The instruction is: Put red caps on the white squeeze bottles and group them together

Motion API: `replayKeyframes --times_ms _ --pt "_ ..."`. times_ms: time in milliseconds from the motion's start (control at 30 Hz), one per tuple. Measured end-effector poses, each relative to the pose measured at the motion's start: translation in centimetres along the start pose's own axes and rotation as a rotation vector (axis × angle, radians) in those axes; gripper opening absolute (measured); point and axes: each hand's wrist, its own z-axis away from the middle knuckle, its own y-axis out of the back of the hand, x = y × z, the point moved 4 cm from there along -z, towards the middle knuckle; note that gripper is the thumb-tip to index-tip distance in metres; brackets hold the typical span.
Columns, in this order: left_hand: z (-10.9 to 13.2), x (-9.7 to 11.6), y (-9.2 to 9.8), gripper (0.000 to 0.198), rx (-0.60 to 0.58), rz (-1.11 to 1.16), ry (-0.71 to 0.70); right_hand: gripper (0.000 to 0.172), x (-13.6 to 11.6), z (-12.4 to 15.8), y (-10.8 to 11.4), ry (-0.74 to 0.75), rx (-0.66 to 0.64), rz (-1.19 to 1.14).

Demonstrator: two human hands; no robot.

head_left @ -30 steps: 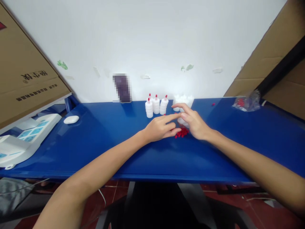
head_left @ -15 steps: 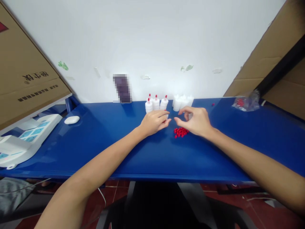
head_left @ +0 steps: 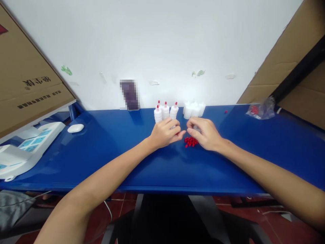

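Note:
My left hand [head_left: 165,133] rests on the blue table [head_left: 106,152] with its fingers curled shut. A small white bit shows at its fingertips, and I cannot make out what it is. My right hand [head_left: 206,135] is curled too, its fingers closed round a small pale bottle [head_left: 195,128] that is mostly hidden. The fingertips of both hands almost meet. A small heap of red caps [head_left: 191,141] lies just below them. Several white bottles with red caps [head_left: 165,111] stand behind my left hand. Uncapped white bottles [head_left: 194,109] stand behind my right hand.
A clear bag of red caps [head_left: 260,108] and one loose red cap [head_left: 225,111] lie at the far right. A white mouse [head_left: 75,128] and a white device [head_left: 25,149] sit at the left. Cardboard boxes [head_left: 27,78] flank both sides, and a wall lies behind.
Both hands have curled shut and drawn together above the red caps. My right hand has lifted the pale bottle off the table.

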Motion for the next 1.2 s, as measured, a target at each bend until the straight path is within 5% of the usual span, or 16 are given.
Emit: replayKeyframes --times_ms 400,633,933,1200 --pt "0.3 1.1 -0.2 0.044 0.033 0.048 -0.092 0.058 -2.0 0.4 -1.2 0.173 -0.286 -0.054" --pt "0.3 1.3 -0.1 0.046 -0.015 0.091 -0.125 0.058 -2.3 0.5 -1.2 0.196 -0.311 -0.038" --pt "-0.6 2.1 0.5 0.047 0.103 0.056 -0.066 0.047 -2.3 0.7 -1.2 0.208 -0.272 -0.117" --pt "-0.6 2.0 0.0 0.051 0.043 0.038 -0.034 0.042 -2.0 0.7 -0.9 0.137 -0.144 -0.134"
